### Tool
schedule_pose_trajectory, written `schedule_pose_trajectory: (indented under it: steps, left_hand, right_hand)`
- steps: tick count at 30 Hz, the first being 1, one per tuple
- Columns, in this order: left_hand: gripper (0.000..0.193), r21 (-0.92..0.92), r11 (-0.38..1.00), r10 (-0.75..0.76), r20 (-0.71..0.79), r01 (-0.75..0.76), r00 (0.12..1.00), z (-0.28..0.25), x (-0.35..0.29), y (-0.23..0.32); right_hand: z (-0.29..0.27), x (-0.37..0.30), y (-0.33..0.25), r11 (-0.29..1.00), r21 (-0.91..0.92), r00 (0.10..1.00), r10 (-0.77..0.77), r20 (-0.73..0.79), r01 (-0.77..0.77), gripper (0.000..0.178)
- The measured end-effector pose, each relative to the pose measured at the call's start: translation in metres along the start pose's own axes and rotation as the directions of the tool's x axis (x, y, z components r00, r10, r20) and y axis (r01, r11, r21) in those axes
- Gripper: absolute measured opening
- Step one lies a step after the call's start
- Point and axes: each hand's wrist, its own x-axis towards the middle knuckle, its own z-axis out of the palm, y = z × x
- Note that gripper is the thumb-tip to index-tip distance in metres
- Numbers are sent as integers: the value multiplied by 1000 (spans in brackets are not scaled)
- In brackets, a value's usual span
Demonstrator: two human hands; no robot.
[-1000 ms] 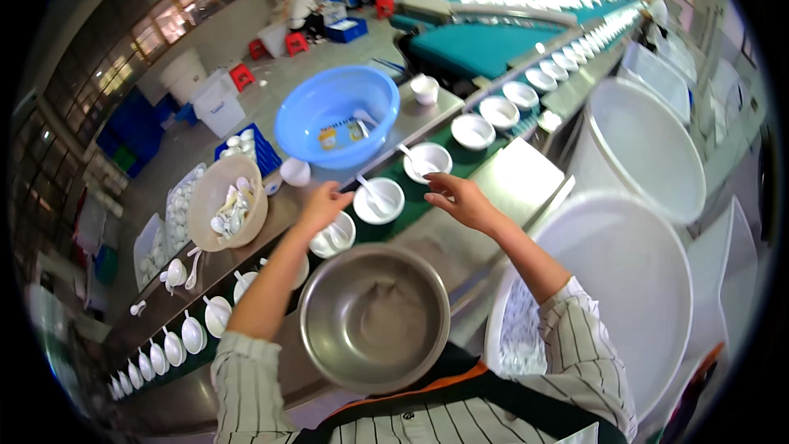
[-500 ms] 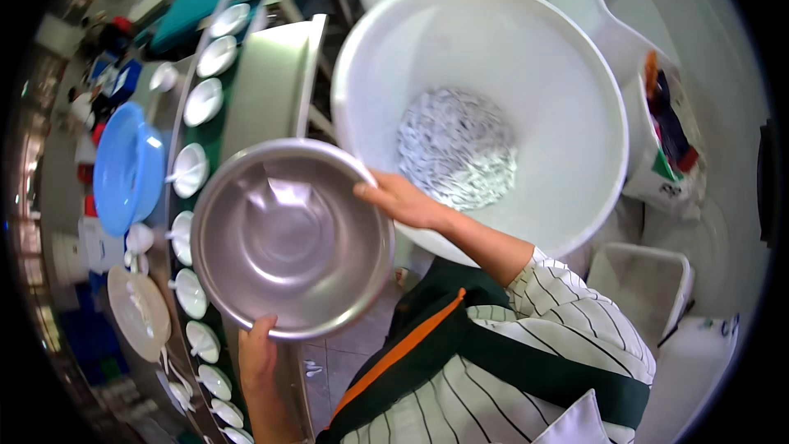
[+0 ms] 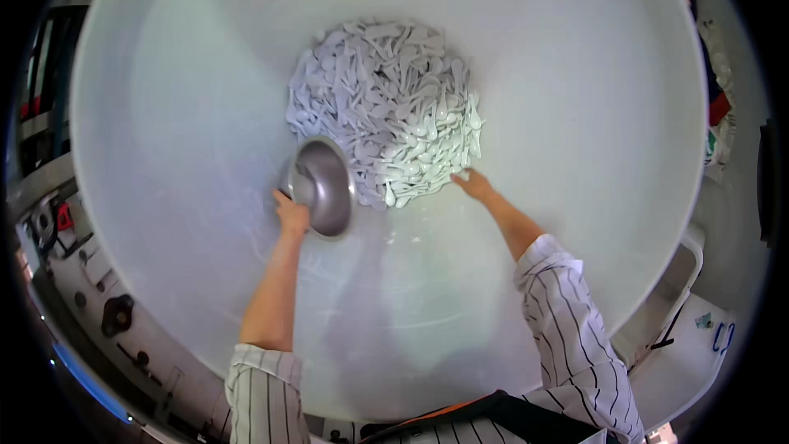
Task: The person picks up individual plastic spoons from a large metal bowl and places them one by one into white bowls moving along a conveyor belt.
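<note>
A heap of white soup spoons (image 3: 378,90) lies at the bottom of a deep, round white tub (image 3: 189,115). Down inside the tub, a stainless steel bowl (image 3: 333,189) is tipped on its side against the heap's near left edge. My left hand (image 3: 292,214) is closed on the bowl's left rim. At the near right edge of the spoons is my right hand (image 3: 474,184), its fingers stretched toward them and apart, with nothing seen in it. Whether its fingertips touch a spoon is hard to make out.
The tub's wall surrounds both my arms. Beyond its right rim are a pale bin (image 3: 682,353) and a bag with dark and red items (image 3: 720,107). Metal framework (image 3: 45,181) and machine parts (image 3: 117,315) lie beyond the left rim.
I have leaned over the tub and brought the steel bowl from beside it down to the spoons. My right hand has let go of the bowl and reached to the heap.
</note>
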Motion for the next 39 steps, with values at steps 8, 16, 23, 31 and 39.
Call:
schedule_pose_trajectory:
  steps: [8,16,23,31,39]
  left_hand:
    - [77,534,832,383,-361,-148,850,100,143,79]
    - [81,813,340,475,284,-472,833,116,77,9]
    - [78,829,333,256,379,-449,889,218,75,51]
    - [66,321,861,55,712,-395,700,170,170,13]
    - [45,-299,765,-93,825,571,557,187,11,-70]
  right_hand:
    - [-84,195,21,921,-279,828,-373,-419,273,69]
    - [14,225,78,918,-389,851,-263,-454,76,65]
    - [211,144,52,665,739,985,172,-10,-108,50]
    - [251,130,-81,281,944,982,131,139,-171,56]
    - [164,-5,-48,813,575,964,75,-257,90,39]
